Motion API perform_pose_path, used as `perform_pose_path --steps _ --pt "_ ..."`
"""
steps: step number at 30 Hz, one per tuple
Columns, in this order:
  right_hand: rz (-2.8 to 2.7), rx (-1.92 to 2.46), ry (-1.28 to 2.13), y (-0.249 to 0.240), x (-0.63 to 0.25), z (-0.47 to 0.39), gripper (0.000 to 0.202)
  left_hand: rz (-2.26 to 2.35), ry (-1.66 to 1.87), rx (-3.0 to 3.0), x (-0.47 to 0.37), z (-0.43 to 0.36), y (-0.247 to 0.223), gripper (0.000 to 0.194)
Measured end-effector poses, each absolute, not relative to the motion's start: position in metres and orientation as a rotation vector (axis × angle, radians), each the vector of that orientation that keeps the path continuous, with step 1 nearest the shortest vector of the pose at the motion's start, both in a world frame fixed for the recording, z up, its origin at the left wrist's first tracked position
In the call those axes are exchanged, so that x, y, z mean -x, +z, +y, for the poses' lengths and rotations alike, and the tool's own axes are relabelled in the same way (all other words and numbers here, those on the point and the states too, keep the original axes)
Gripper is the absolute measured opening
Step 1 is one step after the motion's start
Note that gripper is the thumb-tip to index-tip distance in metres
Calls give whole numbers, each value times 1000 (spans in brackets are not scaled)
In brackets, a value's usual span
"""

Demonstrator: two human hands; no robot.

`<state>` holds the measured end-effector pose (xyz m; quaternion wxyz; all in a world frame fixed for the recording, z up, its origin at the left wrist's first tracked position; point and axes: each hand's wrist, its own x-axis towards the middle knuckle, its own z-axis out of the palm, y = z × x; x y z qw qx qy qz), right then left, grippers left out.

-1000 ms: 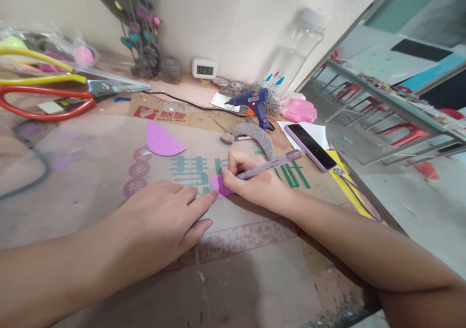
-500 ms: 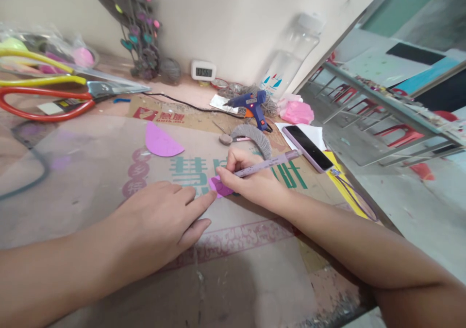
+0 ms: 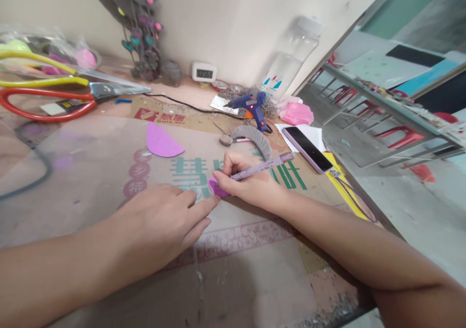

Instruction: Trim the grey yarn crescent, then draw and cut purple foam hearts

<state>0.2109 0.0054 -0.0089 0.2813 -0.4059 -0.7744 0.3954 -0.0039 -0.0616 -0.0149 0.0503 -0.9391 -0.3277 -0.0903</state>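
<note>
While the right hand (image 3: 250,181) pinches a pen (image 3: 267,165), the left hand (image 3: 162,218), fingers apart, touches a half-hidden purple piece (image 3: 214,187).

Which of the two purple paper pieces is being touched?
The partly hidden piece, which the left hand touches under the right hand with its pen; the half-round piece lies apart, untouched.

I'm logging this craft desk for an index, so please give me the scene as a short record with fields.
left hand: index fingertip on the small purple piece
right hand: grip closed on a lilac pen, held over the same piece
loose piece: larger purple half-round, flat, touched by neither hand
tools: glue gun; scissors at far left
right side: phone, partly over white paper
back: clock, clear bottle
</note>
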Motion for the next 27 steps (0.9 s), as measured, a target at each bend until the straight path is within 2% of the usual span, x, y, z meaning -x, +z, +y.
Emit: perform_pose_path --steps 15,27 --pt "-2042 1118 1163 -8 -209 3 35 -1008 -247 2878 0 -60 -9 34" --pt "-2129 1126 908 -4 -207 4 29 -999 -226 2880 3 -61 -10 35"
